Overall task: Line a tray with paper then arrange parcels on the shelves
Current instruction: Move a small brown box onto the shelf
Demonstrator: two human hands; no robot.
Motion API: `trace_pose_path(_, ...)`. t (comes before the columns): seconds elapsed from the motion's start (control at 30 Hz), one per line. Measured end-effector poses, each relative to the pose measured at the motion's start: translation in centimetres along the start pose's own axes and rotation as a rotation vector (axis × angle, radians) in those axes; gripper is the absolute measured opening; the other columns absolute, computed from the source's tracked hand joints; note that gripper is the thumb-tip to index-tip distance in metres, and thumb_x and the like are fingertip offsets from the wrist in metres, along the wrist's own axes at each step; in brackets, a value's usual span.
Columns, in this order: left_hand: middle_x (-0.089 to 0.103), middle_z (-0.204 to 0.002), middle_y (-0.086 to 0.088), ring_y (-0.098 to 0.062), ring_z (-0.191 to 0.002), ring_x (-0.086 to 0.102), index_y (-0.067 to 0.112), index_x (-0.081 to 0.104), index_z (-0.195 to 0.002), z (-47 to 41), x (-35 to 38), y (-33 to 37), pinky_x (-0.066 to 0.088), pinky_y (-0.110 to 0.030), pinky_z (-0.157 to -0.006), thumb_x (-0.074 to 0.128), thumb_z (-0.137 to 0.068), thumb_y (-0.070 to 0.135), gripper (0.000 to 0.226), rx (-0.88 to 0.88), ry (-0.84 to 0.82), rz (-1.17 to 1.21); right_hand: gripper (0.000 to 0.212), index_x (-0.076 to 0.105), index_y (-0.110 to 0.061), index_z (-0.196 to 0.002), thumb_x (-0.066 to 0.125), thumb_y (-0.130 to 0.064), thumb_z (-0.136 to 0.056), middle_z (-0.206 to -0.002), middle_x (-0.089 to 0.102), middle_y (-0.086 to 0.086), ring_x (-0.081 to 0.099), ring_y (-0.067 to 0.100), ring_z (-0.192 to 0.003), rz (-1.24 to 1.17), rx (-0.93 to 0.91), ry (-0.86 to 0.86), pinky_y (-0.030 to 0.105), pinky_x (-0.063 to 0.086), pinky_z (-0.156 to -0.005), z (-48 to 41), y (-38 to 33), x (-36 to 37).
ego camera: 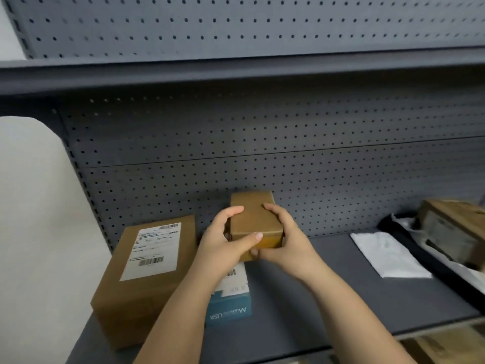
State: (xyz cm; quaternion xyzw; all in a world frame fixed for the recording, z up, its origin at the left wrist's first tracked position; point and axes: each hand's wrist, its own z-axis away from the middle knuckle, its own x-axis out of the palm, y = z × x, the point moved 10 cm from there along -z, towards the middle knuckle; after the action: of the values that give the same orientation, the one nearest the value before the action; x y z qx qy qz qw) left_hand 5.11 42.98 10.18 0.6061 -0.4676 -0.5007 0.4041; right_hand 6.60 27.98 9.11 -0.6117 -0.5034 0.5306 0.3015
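Head view: I have the box (253,219) in both hands at once. My left hand (225,245) wraps its near left side with the thumb laid across the near top edge, and my right hand (286,243) curls round the near right corner with fingers over the top. Neither hand is open; both are closed on cardboard. The box's long axis runs straight away from me toward the pegboard (288,166), so it reaches out ahead of my hands, and I hold only its near end. It sits above the back of the blue box (231,303) lying on the shelf (315,298) — whether it already rests there or hangs just over it I cannot tell, since my wrists hide the gap. The parcel (147,274) stands just beside the blue box on the left. Bare shelf lies to the right, between me and the white packet (388,254) by the tray (443,278). If I set the box on that bare stretch, my right hand leads — it is the nearer one.
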Motion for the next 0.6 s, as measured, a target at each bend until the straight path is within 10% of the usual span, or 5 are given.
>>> trace_pose_path(0.6,0.061,-0.125,0.01,-0.012,-0.112,0.06,0.056,0.06,-0.106,2.7,27.2,7.4,0.06,-0.037,-0.086,0.083,-0.074,0.032,0.046,0.108,-0.511,0.151,0.091,0.036,-0.036,-0.142,0.085,-0.018,-0.068,-0.139,0.038,-0.015,0.041,0.011,-0.129,0.221,0.123,0.458,0.041,0.044,-0.107,14.2,3.4,-25.4)
